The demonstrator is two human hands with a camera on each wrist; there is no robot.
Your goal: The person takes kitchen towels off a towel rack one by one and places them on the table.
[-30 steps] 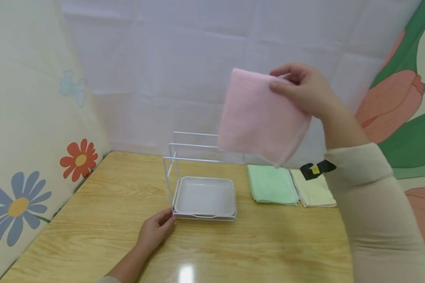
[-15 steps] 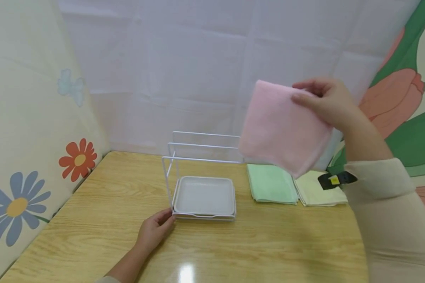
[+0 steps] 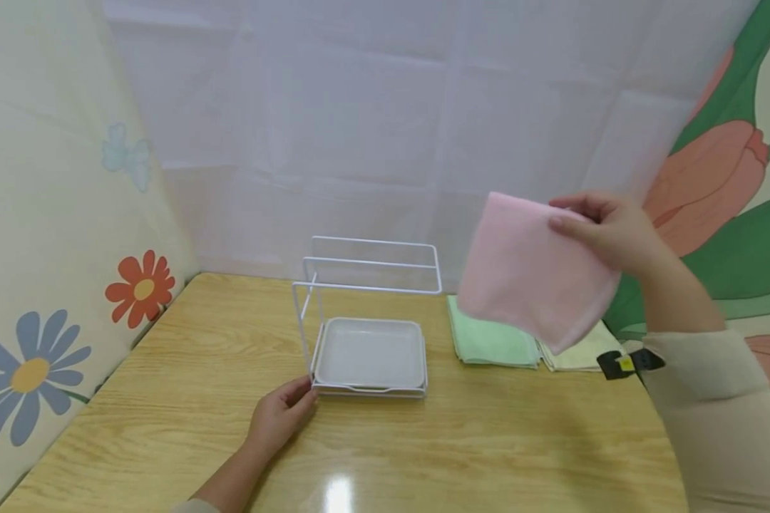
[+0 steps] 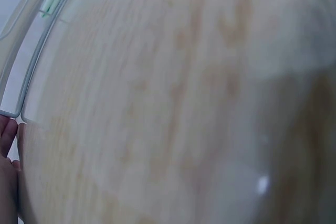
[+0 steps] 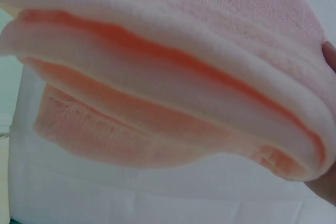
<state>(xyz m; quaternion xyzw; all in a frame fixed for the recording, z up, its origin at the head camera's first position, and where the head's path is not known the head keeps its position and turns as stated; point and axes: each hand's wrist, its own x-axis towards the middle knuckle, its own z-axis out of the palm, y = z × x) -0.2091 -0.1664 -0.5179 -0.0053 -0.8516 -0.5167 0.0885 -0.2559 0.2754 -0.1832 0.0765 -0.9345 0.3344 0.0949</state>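
Note:
A folded pink towel (image 3: 535, 274) hangs from my right hand (image 3: 616, 228), which pinches its upper edge between thumb and fingers in the head view. Its stacked folds show close up in the right wrist view, where the towel (image 5: 157, 82) covers most of the hand. On the table, my left hand (image 3: 279, 413) grips the front left corner of a white wire rack (image 3: 372, 288). Fingertips (image 4: 7, 135) meet the same corner at the left edge of the left wrist view. A shallow white tray (image 3: 371, 353) sits in the base of the rack.
A folded green towel (image 3: 490, 342) and a folded yellow towel (image 3: 577, 356) lie side by side on the wooden table (image 3: 423, 456), right of the rack. The pink towel partly covers both in the head view. A white sheet (image 3: 359, 128) hangs behind.
My right hand has moved right and down with the pink towel, away from above the rack and in front of the green and yellow towels. The left hand stays at the rack.

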